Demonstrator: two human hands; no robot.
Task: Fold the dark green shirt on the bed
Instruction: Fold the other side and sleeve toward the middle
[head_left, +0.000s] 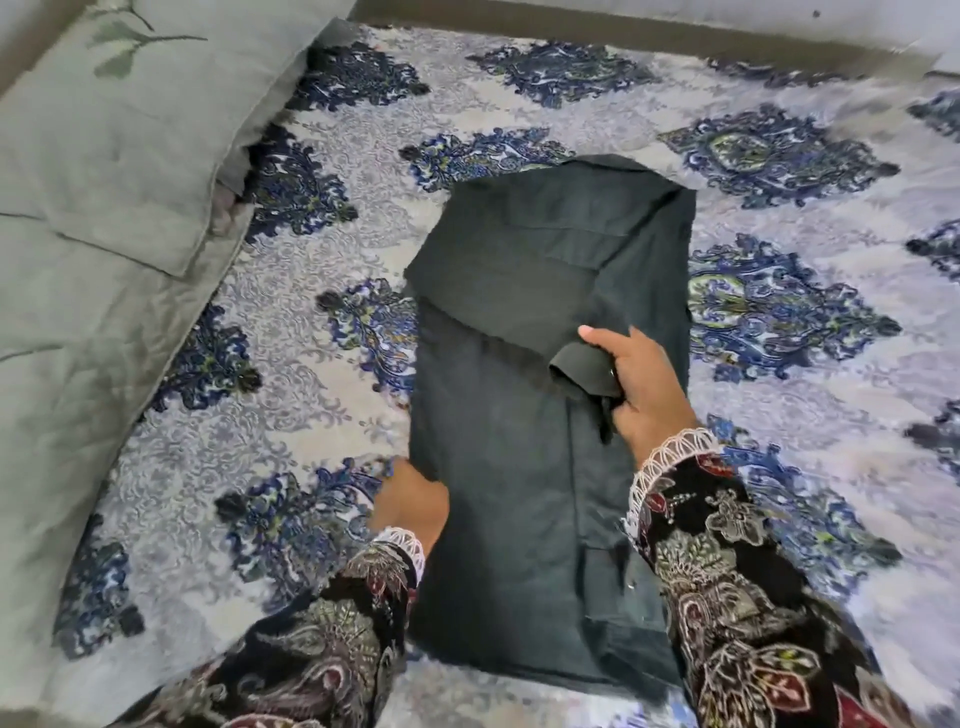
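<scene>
The dark green shirt (524, 415) lies on the bed (322, 249) as a long narrow strip, collar end far from me, hem end near me. My right hand (636, 387) is shut on a bunched piece of the shirt, likely a sleeve cuff, over the strip's right side. My left hand (413, 501) is at the shirt's left edge, its fingers tucked under the cloth and hidden. Both arms wear dark floral sleeves with white lace cuffs.
The bed has a grey-white sheet with blue medallion patterns. Grey-green pillows (119, 156) lie along the left side. A wall (675, 21) runs along the bed's far edge. Open sheet lies to the right of the shirt.
</scene>
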